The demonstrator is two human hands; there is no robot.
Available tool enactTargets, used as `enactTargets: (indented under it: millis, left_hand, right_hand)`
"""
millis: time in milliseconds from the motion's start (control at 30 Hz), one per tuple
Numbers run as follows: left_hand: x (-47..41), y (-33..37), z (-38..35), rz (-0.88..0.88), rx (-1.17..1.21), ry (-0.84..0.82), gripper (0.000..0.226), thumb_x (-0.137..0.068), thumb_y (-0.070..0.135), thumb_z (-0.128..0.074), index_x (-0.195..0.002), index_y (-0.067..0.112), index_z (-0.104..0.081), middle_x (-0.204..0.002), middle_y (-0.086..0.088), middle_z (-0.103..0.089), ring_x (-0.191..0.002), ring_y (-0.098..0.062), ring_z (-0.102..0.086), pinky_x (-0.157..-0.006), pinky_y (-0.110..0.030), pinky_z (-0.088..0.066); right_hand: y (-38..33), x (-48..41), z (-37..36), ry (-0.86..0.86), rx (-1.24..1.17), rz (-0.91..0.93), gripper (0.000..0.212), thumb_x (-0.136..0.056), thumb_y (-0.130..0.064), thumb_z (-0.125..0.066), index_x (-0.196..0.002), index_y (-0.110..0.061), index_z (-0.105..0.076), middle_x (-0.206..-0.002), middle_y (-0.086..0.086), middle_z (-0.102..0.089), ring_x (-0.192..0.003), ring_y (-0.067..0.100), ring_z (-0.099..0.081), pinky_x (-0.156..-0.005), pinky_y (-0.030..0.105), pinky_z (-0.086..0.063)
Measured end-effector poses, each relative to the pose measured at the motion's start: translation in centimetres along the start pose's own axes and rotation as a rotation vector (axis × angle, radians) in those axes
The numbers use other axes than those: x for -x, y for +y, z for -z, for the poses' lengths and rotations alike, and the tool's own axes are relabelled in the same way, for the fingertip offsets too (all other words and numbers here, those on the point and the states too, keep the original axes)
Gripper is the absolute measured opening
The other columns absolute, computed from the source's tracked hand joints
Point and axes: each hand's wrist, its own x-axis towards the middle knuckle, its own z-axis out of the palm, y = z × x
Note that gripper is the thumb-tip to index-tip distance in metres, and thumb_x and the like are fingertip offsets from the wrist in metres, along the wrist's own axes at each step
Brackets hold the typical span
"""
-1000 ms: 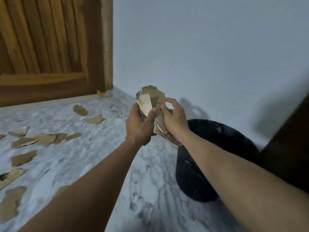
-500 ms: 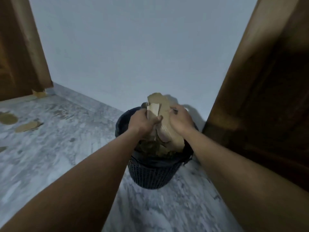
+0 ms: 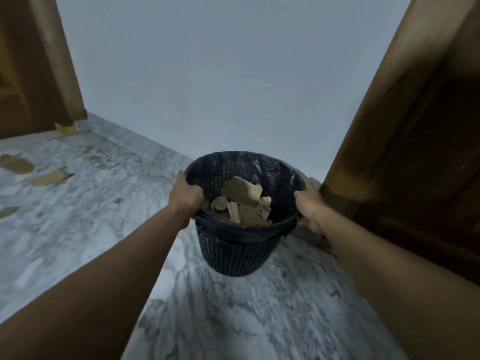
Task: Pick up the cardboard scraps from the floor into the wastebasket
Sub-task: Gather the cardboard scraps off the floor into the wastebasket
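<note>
Both hands are on the wastebasket (image 3: 231,253) now: the left hand (image 3: 185,197) is clamped over the rim on its side, thumb inside against the black liner (image 3: 249,162), and the right hand (image 3: 310,210) grips the opposite rim. Neither holds any cardboard. Between the hands, inside the liner, sits a heap of cardboard scraps (image 3: 242,203), torn tan pieces stacked loosely and filling the lower part, with the top one leaning toward the far wall of the basket. So this load looks delivered, and the step in hand seems to be taking hold of the basket itself, perhaps to carry it closer to the mess. Well out beyond the left hand, more scraps lie on the marble floor (image 3: 78,229): one rounded piece (image 3: 17,165), a flatter one (image 3: 50,178) just beside it, another at the frame edge. The next move calls for a level lift so nothing spills, or letting go and reaching back for those leftovers.
</note>
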Motion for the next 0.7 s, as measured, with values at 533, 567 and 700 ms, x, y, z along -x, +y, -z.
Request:
enactTargets:
  millis: [533,567,700]
  left_hand:
    - [-4.1,-0.6,23.0,-0.012,-0.007,0.372,0.060,-0.085,-0.005,-0.033,-0.142,0.013,-0.040,-0.119,-0.017,-0.059,-0.098,-0.038,-0.059,-0.071,-0.047,-0.055]
    - [-4.2,-0.9,24.4,0.003,-0.009,0.392,0.061,-0.086,-0.005,-0.033,-0.144,0.013,-0.039,-0.120,-0.016,-0.058,-0.095,-0.037,-0.058,-0.068,-0.045,-0.053]
    - [-4.9,-2.7,29.4,0.055,0.003,0.440,0.067,-0.090,-0.002,-0.031,-0.154,0.019,-0.027,-0.128,-0.015,-0.053,-0.108,-0.043,-0.056,-0.074,-0.046,-0.047]
  right_hand:
    - [-10.7,2.2,-24.2,-0.299,-0.108,0.157,0.045,-0.095,-0.012,-0.037,-0.137,-0.027,-0.028,-0.117,0.011,-0.053,-0.106,0.034,-0.057,-0.095,0.059,-0.053]
    - [-11.0,2.8,-25.9,-0.321,-0.109,0.157,0.043,-0.096,-0.012,-0.037,-0.136,-0.027,-0.030,-0.114,0.010,-0.053,-0.105,0.033,-0.057,-0.095,0.058,-0.054]
    - [-11.6,4.7,-31.4,-0.356,-0.182,0.182,0.038,-0.096,-0.007,-0.041,-0.130,-0.021,-0.046,-0.110,0.008,-0.060,-0.100,0.028,-0.062,-0.092,0.052,-0.057]
